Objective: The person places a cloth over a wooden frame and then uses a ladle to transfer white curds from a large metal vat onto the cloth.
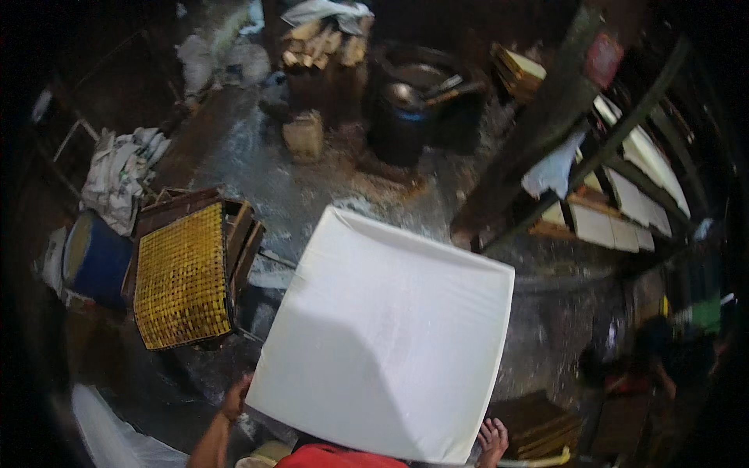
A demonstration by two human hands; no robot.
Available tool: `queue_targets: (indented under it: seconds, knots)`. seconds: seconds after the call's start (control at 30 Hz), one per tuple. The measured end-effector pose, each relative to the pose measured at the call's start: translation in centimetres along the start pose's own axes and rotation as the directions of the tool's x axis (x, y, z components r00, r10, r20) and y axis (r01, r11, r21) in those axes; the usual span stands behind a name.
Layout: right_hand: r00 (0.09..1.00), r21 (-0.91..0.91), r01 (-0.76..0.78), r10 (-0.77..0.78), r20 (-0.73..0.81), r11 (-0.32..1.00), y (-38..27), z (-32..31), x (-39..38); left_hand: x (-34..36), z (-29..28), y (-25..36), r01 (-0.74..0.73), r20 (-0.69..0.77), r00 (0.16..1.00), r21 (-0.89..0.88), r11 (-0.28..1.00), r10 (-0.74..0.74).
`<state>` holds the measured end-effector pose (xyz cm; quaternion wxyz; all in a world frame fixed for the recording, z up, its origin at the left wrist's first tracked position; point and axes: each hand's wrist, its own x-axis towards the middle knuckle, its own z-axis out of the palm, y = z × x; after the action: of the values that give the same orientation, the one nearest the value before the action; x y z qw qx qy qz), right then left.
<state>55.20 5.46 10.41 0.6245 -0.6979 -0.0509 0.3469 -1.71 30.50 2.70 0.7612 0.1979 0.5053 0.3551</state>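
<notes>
A large square white panel (382, 320), with a cloth-like surface and slightly raised edges, fills the lower middle, just in front of my red-clad body. My left hand (234, 399) grips its lower left edge. My right hand (491, 437) has curled fingers at the lower right edge, holding it there. A shadow falls across the panel's lower half.
Left are a yellow woven mat (178, 277) on wooden frames, a blue drum (97, 253) and piled sacks (121, 171). Behind are a dark vat (421, 117), firewood (324, 43) and a jerrycan (303, 136). Right stand a post (499, 187) and racked pale boards (605, 226).
</notes>
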Motion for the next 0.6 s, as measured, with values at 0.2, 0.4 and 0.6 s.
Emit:
queue_targets:
  seconds: [0.2, 0.4, 0.6]
  knots:
    - [0.950, -0.083, 0.174, -0.189, -0.249, 0.981, 10.4, 4.4, -8.3, -2.8, -2.2, -5.1, -0.096, -0.218, 0.973, -0.074, 0.993, 0.078]
    - [0.956, 0.351, 0.293, -0.264, -0.128, 0.889, 12.1, 3.8, -7.2, -2.4, -4.7, -2.8, -0.265, 0.318, 0.940, 0.456, 0.850, 0.123]
    - [0.867, 0.088, 0.002, 0.042, -0.496, 0.996, 16.5, 3.7, -17.1, -3.2, -5.0, -0.9, -0.632, 0.602, 0.774, 0.754, 0.179, 0.196]
